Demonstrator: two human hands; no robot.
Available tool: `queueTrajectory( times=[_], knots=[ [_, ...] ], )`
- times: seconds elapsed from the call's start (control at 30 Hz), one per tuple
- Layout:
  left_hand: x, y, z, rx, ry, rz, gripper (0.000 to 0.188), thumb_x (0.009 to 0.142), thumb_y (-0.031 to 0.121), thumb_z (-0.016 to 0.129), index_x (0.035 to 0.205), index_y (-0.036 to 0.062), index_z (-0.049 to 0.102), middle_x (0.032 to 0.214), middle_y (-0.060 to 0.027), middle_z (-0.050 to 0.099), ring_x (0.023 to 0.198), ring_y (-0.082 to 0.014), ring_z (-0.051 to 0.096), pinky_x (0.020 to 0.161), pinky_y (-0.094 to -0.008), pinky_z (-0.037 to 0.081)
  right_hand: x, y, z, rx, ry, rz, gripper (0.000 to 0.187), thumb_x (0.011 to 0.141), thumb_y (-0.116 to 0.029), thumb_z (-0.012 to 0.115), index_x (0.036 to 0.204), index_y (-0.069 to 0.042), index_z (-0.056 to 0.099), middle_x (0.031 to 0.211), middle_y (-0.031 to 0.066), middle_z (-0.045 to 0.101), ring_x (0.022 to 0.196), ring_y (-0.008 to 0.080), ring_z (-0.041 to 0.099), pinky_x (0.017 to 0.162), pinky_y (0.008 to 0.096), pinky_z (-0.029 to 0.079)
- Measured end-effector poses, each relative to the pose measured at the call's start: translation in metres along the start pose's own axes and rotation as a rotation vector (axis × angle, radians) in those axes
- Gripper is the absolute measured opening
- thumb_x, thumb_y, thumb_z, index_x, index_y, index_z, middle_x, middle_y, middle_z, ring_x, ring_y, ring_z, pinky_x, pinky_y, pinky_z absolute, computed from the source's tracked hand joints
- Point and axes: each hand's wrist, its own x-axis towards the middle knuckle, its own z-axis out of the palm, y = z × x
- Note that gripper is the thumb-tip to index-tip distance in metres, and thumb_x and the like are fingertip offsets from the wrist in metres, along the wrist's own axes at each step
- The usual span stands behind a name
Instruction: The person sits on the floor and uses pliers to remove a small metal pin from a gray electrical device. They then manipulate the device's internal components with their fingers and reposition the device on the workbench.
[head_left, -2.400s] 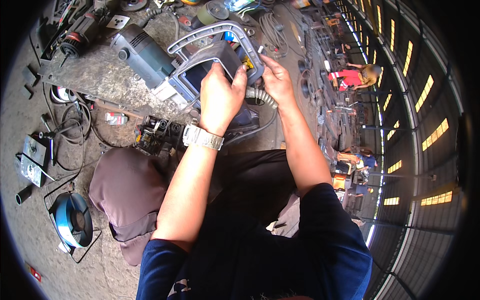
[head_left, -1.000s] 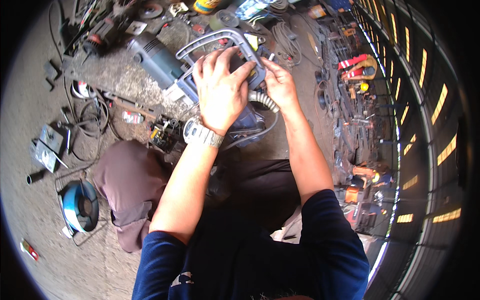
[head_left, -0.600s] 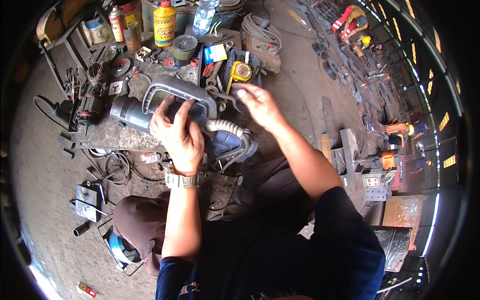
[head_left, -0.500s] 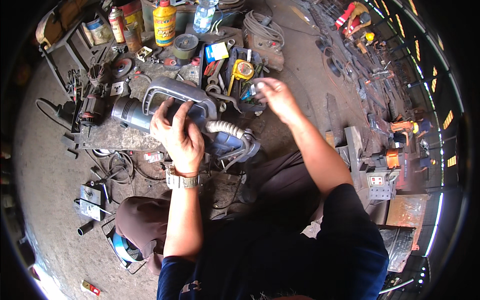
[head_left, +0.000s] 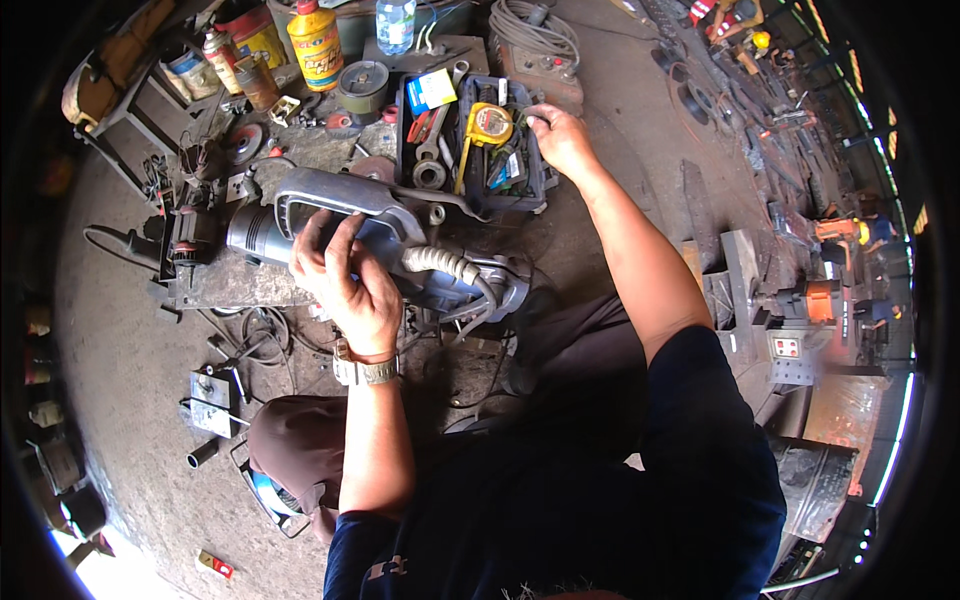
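A blue-grey power tool (head_left: 385, 240) lies across the bench, with a loop handle over its body and a ribbed pale sleeve at its right. My left hand (head_left: 350, 290) grips its body below the handle, fingers curled against the casing. Beyond it, a dark tool tray (head_left: 541, 178) holds a yellow tape measure (head_left: 490, 124), a ring spanner (head_left: 430, 165), red-handled pliers (head_left: 420, 126) and a blue-and-white packet (head_left: 431, 90). At the tray's far right edge is my right hand (head_left: 567, 143), thumb and fingers pinched together. What they hold, if anything, is too small to make out.
A yellow bottle (head_left: 317, 48), a lidded can (head_left: 363, 88) and a water bottle (head_left: 395, 27) stand at the back. Coiled cable (head_left: 530, 45) lies on a box beyond the tray. An angle grinder (head_left: 190, 232) sits at left. Other people work at far right.
My right hand has moved from above the tray's near right part to its far right edge. The left hand stays on the power tool; the whole view has shifted slightly.
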Motion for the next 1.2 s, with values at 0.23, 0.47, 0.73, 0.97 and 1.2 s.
queueTrajectory(
  times=[0.23,0.47,0.73,0.97,1.2],
  knots=[
    [0.002,-0.002,0.001,-0.003,0.004,0.025,0.045,0.090,0.000,0.056,0.130,0.0124,0.071,0.137,-0.0173,0.060,0.129,-0.0382,0.050,0.114,-0.0554,0.033,0.021,0.006,-0.002,-0.132,-0.073,-0.104,0.031,0.103,-0.025,0.066,0.132,-0.014,0.074,0.134,0.0197,0.071,0.127,0.0386,0.066,0.111,0.0471,0.051],
    [0.003,-0.001,0.002,0.058,-0.007,0.051,0.030,0.103,0.007,0.057,0.130,0.0078,0.069,0.138,-0.0163,0.062,0.129,-0.0352,0.053,0.114,-0.0510,0.035,0.003,0.016,-0.023,-0.195,-0.409,0.040,0.027,0.098,-0.025,0.074,0.123,-0.014,0.079,0.125,0.0163,0.076,0.121,0.0336,0.071,0.107,0.0432,0.054],
    [0.004,0.000,0.003,0.053,-0.018,0.044,0.032,0.101,0.004,0.056,0.130,0.0064,0.070,0.137,-0.0160,0.063,0.129,-0.0348,0.053,0.115,-0.0504,0.034,-0.017,0.004,0.007,-0.442,-0.398,0.113,0.041,0.096,-0.033,0.078,0.132,-0.013,0.075,0.147,0.0127,0.058,0.141,0.0342,0.054,0.118,0.0510,0.045],
    [0.005,-0.002,0.002,0.057,-0.009,0.054,0.032,0.100,0.004,0.056,0.129,0.0072,0.070,0.135,-0.0152,0.064,0.129,-0.0347,0.053,0.116,-0.0505,0.034,-0.021,-0.017,0.009,-0.489,-0.390,0.163,0.058,0.095,-0.032,0.076,0.148,-0.013,0.060,0.159,0.0120,0.046,0.150,0.0337,0.046,0.123,0.0576,0.038],
    [0.007,0.000,0.009,0.042,-0.007,0.059,0.044,0.091,-0.001,0.056,0.130,0.0119,0.072,0.135,-0.0144,0.062,0.131,-0.0378,0.050,0.116,-0.0548,0.033,-0.018,-0.010,0.023,-0.450,-0.334,0.264,0.058,0.093,-0.022,0.072,0.148,-0.010,0.056,0.156,0.0170,0.047,0.148,0.0358,0.047,0.118,0.0586,0.040]
  ],
)
